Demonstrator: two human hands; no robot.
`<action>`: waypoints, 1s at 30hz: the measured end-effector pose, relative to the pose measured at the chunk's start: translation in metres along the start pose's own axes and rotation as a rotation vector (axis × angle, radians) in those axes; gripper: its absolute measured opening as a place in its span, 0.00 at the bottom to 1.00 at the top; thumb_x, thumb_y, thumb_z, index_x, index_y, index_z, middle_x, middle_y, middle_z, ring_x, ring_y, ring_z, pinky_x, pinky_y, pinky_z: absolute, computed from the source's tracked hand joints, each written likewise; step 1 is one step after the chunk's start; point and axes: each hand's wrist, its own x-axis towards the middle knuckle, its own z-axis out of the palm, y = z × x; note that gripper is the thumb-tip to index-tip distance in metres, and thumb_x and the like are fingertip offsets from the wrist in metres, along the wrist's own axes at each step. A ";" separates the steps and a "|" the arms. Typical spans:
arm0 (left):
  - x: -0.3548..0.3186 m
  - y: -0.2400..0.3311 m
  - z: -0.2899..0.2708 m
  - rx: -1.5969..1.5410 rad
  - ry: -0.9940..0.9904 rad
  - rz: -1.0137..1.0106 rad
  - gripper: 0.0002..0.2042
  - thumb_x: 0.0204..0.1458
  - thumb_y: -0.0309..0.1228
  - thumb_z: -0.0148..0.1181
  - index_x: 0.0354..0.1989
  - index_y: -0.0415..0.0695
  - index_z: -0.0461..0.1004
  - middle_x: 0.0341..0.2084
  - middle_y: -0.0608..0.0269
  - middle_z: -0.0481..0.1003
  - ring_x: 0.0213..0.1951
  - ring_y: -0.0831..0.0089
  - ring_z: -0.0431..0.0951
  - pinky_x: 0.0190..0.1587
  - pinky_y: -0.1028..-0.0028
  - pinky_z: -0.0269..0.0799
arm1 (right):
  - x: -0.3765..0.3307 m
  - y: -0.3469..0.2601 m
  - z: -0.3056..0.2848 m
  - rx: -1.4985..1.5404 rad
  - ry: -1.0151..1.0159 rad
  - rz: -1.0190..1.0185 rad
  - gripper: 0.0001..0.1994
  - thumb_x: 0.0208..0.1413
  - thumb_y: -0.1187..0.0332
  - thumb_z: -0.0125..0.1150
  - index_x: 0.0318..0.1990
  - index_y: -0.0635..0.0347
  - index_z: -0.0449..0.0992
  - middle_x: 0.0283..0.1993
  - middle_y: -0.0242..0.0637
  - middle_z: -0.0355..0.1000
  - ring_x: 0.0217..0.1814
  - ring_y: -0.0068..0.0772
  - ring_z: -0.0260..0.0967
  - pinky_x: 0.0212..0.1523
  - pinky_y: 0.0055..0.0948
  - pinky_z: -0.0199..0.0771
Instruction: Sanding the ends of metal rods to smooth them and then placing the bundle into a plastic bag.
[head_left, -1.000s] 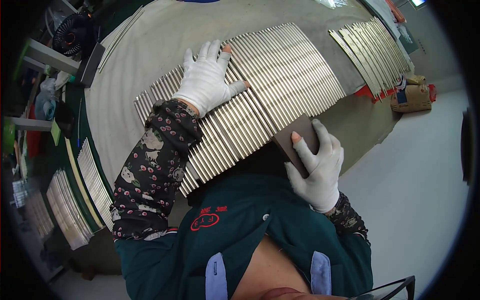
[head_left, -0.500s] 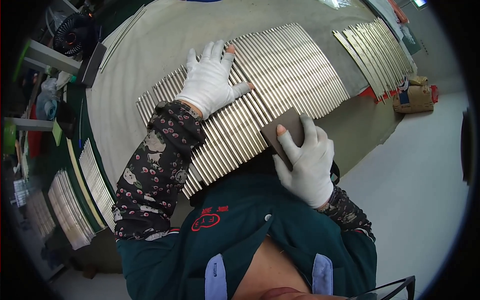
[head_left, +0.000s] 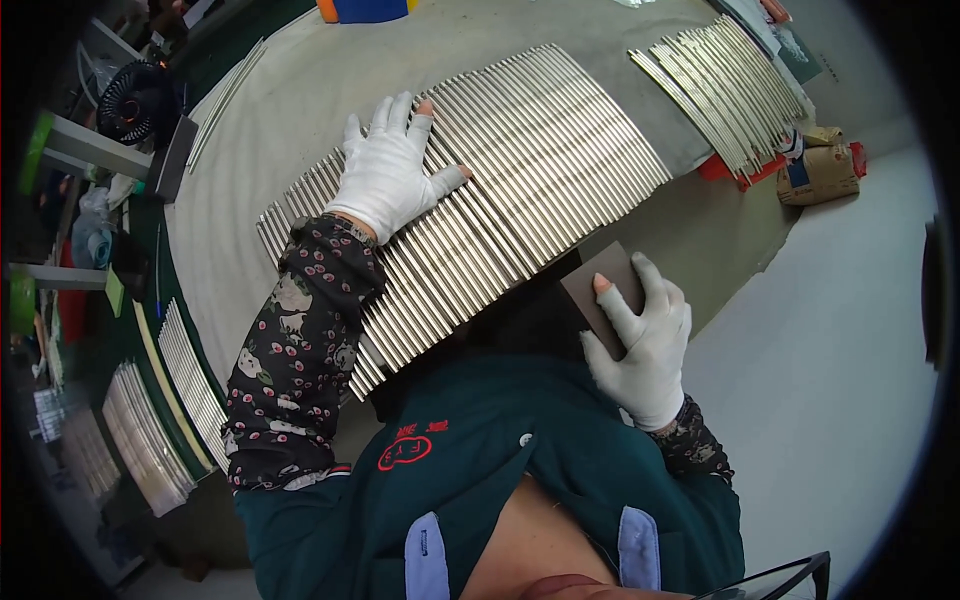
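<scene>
A grey table (head_left: 290,75) carries a broad row of metal rods (head_left: 545,160) and a smaller group (head_left: 725,95).

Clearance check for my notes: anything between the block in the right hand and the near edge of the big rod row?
Nothing visible. The right hand holds the gray-brown block just off the near edge of the silvery rods. The left hand lies on them farther left, outside that gap.

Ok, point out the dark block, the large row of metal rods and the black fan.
Dark block (head_left: 611,263): head view, on the uncovered upper part of its flat face.
Large row of metal rods (head_left: 530,150): head view, around the middle of its uncovered stretch.
Black fan (head_left: 133,104): head view, near the middle of its round front.
</scene>
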 end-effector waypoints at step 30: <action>0.010 -0.006 0.002 -0.009 -0.047 -0.012 0.40 0.52 0.59 0.46 0.65 0.41 0.51 0.65 0.46 0.48 0.68 0.56 0.45 0.66 0.50 0.37 | 0.030 -0.007 0.036 0.137 0.090 -0.032 0.30 0.31 0.65 0.69 0.50 0.49 0.71 0.58 0.52 0.60 0.50 0.46 0.61 0.45 0.38 0.61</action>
